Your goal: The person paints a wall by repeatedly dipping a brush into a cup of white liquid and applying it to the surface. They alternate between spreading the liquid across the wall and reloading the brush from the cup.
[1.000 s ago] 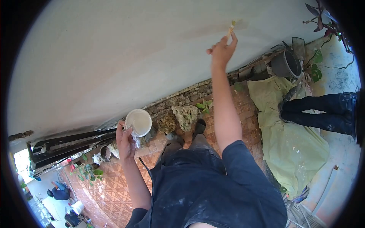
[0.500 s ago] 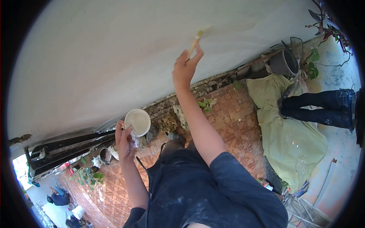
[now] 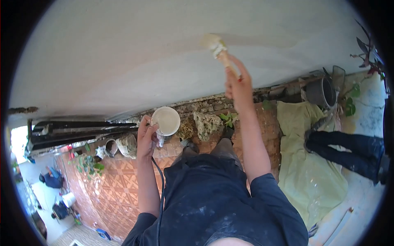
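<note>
My right hand (image 3: 239, 88) is closed around the wooden handle of a paintbrush (image 3: 222, 54). Its pale, paint-coated bristles meet the wall (image 3: 123, 53), where a slightly darker band runs sideways near the brush. Lower down and to the left, my left hand (image 3: 147, 137) grips the rim of a small white tub (image 3: 166, 121). Pale, creamy paint is in the tub. Some of the left fingers are hidden behind it.
Rough stones (image 3: 207, 125) and small plants line the wall's foot on a patterned tile floor (image 3: 123, 176). Dark beams (image 3: 82, 133) jut out at left. A person in dark trousers (image 3: 344, 149) stands on a greenish sheet (image 3: 303, 164) at right, near a grey bucket (image 3: 321, 92).
The brush has swung round, its broad bristle side now showing, as my right hand moved right and down in view. My left hand and the tub sit farther right and slightly higher.
</note>
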`<state>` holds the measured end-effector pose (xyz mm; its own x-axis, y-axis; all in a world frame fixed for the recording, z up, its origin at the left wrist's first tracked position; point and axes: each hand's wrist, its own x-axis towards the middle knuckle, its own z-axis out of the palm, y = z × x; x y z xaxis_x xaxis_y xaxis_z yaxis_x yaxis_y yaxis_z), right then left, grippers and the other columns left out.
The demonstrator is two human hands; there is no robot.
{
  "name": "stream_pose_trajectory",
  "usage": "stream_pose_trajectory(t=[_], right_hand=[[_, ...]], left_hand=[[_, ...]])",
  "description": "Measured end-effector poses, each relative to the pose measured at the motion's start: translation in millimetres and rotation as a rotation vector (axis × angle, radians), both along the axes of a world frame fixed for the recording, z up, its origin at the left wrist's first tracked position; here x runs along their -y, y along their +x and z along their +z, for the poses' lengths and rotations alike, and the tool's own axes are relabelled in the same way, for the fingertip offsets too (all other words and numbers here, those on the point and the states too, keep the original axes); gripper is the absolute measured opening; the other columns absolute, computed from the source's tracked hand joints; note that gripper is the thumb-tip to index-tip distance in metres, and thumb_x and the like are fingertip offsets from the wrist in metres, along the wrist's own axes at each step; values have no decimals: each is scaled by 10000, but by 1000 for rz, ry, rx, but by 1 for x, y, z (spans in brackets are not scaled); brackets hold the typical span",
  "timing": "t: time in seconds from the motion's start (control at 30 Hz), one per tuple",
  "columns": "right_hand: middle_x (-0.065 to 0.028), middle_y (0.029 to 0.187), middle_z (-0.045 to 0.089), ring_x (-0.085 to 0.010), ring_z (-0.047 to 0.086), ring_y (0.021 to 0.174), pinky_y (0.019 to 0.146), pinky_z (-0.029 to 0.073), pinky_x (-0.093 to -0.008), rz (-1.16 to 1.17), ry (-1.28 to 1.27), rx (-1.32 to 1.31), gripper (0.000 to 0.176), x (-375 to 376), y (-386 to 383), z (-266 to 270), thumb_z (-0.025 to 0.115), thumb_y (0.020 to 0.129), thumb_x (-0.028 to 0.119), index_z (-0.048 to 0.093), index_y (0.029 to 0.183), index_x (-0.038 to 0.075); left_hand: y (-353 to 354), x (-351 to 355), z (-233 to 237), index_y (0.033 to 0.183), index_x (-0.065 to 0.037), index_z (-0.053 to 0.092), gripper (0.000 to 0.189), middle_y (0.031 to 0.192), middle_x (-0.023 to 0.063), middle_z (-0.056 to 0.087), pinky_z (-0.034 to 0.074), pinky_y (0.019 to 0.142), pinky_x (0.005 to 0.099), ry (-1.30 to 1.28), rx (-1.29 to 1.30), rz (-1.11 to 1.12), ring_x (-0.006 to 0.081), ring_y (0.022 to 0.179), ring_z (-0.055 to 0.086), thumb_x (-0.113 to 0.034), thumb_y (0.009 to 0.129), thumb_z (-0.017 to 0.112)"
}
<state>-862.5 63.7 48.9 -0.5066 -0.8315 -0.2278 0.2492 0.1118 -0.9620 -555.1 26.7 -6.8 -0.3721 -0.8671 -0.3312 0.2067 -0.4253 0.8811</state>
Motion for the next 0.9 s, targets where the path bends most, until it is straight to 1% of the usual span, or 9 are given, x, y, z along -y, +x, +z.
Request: stream_pose_trajectory(t=[0.07,0.2,0.27,0.4,0.53,0.63,0.73,0.87,0.9], right_hand=[[86,598,345,-15,285,469,377,267,-185,-88,43,-121,394,-4,-37,0,565,986,184,517,1377,192],[83,606,342,-19,286,478,389,280,-191,-51,12,-295,390,-27,-91,-12,565,990,197,515,1375,164],[56,631,399,-38,350,471,397,340,-213,-163,66,-374,330,-50,-111,-17,527,1004,187,539,1332,155],[47,651,434,-41,378,482,414,365,-217,-143,-35,-131,310,-102,-132,-27,524,1008,187,539,1305,98],[19,669,522,-39,454,514,437,396,-215,46,33,-103,283,-139,-152,-47,546,998,170,573,1255,54],[7,677,569,-35,491,535,446,399,-214,236,40,-141,267,-142,-156,-45,581,979,159,623,1219,48],[-5,700,634,-45,535,577,495,425,-230,357,90,-181,281,-131,-146,-24,627,950,159,663,1210,56],[-63,830,709,-77,592,673,614,473,-244,516,33,-298,317,-122,-128,-4,638,942,170,642,1240,64],[-87,886,725,-86,609,708,657,485,-247,573,61,-290,325,-123,-127,-2,639,941,177,637,1245,63]], left_hand=[[-15,-14,1,1045,-80,449,162,650,16,570,383,343,217,23,11,29,88,421,501,-31,917,535],[-61,-41,0,1049,-83,444,170,660,26,573,388,347,238,41,-46,87,111,431,515,-32,917,538],[-93,-53,5,1049,-88,444,173,668,23,574,376,352,226,56,-27,168,94,439,509,-31,918,543],[-126,-64,10,1049,-93,447,193,723,11,592,401,414,197,14,-100,100,56,520,538,-19,908,555],[-152,-68,24,1057,-80,455,199,795,16,606,467,516,194,-44,-156,190,56,629,580,-7,898,550],[-155,-71,36,1057,-57,456,215,911,76,630,550,681,251,-52,-221,180,120,786,649,9,874,546],[-161,-71,42,1063,-59,457,217,919,90,637,558,694,261,-78,-235,161,134,810,659,-7,874,551],[-182,-72,50,1041,-64,456,175,850,98,634,513,475,223,-117,-196,139,127,583,622,-45,891,545],[-192,-74,54,1027,-66,453,146,786,78,626,444,382,207,-128,-138,196,108,488,573,-58,909,537]])
